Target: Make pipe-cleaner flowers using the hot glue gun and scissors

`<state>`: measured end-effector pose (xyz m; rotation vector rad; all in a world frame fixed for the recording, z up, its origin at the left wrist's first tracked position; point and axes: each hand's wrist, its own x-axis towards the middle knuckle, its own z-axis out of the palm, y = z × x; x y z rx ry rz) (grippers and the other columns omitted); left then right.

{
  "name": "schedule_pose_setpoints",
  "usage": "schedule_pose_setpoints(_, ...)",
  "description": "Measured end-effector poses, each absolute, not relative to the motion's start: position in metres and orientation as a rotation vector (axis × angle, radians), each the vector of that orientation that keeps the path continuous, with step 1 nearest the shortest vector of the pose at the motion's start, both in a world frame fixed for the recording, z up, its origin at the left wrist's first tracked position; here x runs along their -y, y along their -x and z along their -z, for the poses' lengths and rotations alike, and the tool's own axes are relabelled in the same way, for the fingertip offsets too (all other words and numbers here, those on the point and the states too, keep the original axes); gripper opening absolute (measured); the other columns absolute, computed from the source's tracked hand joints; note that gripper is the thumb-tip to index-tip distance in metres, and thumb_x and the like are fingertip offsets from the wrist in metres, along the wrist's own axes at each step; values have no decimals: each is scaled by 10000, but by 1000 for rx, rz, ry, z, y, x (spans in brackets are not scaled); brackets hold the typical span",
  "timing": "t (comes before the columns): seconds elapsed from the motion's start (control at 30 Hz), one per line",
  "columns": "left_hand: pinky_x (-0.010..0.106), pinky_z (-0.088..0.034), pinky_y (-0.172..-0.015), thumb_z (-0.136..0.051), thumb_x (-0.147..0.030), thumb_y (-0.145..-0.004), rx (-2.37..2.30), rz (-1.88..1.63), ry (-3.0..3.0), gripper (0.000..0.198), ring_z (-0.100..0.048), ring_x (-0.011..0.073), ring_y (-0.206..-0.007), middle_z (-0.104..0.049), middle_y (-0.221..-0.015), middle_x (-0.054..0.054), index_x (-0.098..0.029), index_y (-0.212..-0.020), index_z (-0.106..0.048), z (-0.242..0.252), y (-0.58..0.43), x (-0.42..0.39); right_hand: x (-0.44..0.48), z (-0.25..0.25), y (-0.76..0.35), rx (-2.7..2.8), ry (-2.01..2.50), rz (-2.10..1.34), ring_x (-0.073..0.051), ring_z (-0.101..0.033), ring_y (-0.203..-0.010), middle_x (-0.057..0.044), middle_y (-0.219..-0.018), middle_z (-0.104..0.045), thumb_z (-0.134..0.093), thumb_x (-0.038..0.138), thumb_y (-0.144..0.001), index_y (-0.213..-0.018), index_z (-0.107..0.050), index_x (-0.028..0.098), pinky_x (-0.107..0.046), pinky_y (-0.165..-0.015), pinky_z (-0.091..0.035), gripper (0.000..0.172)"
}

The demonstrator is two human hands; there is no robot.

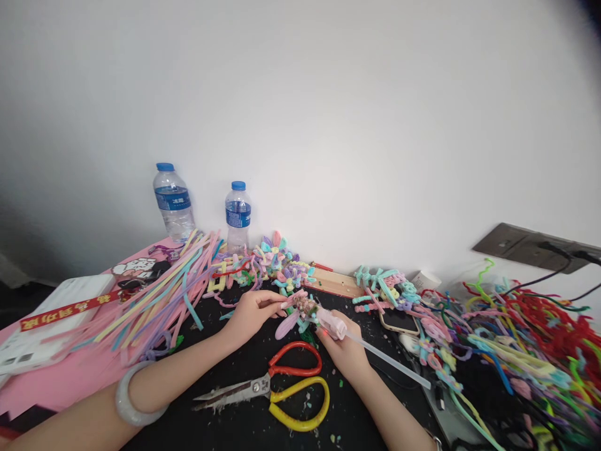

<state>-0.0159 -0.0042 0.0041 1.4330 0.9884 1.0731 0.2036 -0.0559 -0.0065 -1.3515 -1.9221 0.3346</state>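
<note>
My right hand is wrapped round a pale pink hot glue gun, with a long translucent glue stick poking out of its back end. The gun's front points at a small fuzzy pipe-cleaner piece in pink, brown and green; whether the tip touches it I cannot tell. From the other side, my left hand pinches the edge of this piece between thumb and fingers. A pink-lilac petal-shaped loop hangs below it. Just under both hands lie scissors with one red and one yellow handle, blades slightly apart.
Loose pastel pipe cleaners lie on the left, near a white box. Two water bottles stand against the wall. Finished-looking fuzzy pieces are heaped behind my hands. A phone and tangled pipe cleaners fill the right.
</note>
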Motion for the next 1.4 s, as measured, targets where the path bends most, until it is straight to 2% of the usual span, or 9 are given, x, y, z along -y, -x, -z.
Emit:
schedule_pose_setpoints(0.47, 291, -551, -669, -619, -294, -762, -975, -1073, -1387, 192, -688, 205, -725, -731, -809, 43, -171, -880, -706, -2, 19, 3, 55, 4, -202, 1958, 1346, -322, -120, -468, -549, 29, -612, -446, -528, 229, -809, -636, -416, 199, -227, -519, -330, 208)
schedule_pose_setpoints(1.03, 346, -541, -787, -660, -313, -710, -930, -1029, -1275, 242, -682, 237, -864, -742, -888, 54, -170, -893, -728, 3, 17, 1, 55, 4, -202, 1945, 1373, -319, -122, -468, -545, 31, -600, -439, -519, 235, -816, -625, -407, 204, -228, -512, -332, 223)
schedule_pose_setpoints(1.4, 338, -558, -731, -657, -283, -701, -980, -1055, -1337, 211, -688, 233, -802, -744, -824, 52, -156, -859, -713, -1, 17, 2, 56, 3, -202, 1964, 1368, -300, -126, -493, -550, 25, -612, -480, -534, 228, -803, -640, -427, 206, -226, -511, -352, 195)
